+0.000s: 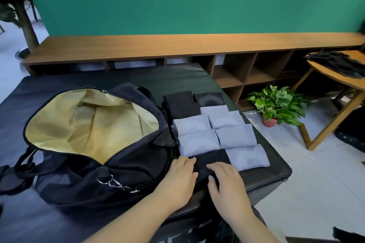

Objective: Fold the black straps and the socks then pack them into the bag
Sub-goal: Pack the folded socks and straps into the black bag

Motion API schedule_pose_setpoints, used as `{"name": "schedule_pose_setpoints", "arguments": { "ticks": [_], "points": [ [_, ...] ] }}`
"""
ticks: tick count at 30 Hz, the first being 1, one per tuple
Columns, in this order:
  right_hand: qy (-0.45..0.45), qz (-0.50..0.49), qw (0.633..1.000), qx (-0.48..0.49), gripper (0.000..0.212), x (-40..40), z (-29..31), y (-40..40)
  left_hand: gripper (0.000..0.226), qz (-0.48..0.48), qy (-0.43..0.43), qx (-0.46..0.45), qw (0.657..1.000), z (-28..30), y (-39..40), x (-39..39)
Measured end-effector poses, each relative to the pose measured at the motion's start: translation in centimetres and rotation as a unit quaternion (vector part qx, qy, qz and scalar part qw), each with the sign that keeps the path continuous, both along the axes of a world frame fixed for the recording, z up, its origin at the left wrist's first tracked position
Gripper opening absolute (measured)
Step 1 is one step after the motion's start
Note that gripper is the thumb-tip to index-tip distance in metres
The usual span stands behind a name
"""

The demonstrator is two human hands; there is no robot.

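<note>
A black duffel bag [126,175] lies unzipped on the black table [138,79], its yellow lining showing. To its right lie several folded light grey socks [235,136] in two columns, with folded black pieces [181,104] behind them. At the near end lies a folded black piece [213,159]. My left hand [180,179] rests on its left edge with fingers nearly straight. My right hand [227,181] presses flat on its front part.
A low wooden shelf unit [197,47] runs along the green wall. A potted green plant [276,104] stands on the floor right of the table. A round wooden side table [339,79] at far right carries a pile of black straps [339,63].
</note>
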State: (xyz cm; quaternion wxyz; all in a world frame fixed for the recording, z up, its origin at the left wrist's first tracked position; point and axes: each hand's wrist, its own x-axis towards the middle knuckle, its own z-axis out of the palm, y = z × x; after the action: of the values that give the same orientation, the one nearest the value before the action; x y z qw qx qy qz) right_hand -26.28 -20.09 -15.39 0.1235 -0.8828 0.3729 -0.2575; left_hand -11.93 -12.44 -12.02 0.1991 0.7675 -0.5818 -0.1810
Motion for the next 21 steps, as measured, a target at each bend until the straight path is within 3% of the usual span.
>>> {"name": "schedule_pose_setpoints", "arguments": {
  "ticks": [8, 12, 15, 21],
  "points": [
    [0.007, -0.023, 0.999, 0.027, 0.033, -0.1, 0.0, -0.1, 0.042, 0.018, 0.020, 0.006, 1.000, -0.3, -0.9, 0.0],
    [-0.006, -0.011, 0.999, 0.049, 0.047, -0.4, 0.2, 0.2, 0.034, 0.021, 0.051, 0.013, 0.998, -0.2, -0.6, -0.1],
    [-0.034, 0.012, 0.996, 0.087, 0.032, -0.6, 0.4, 0.5, 0.027, 0.028, 0.083, 0.013, 0.996, -0.1, -0.2, -0.3],
    [-0.052, 0.026, 0.993, 0.107, 0.027, -0.8, 0.2, 0.9, 0.049, 0.029, 0.158, 0.036, 0.986, -0.2, -0.6, -0.7]
  ]
}}
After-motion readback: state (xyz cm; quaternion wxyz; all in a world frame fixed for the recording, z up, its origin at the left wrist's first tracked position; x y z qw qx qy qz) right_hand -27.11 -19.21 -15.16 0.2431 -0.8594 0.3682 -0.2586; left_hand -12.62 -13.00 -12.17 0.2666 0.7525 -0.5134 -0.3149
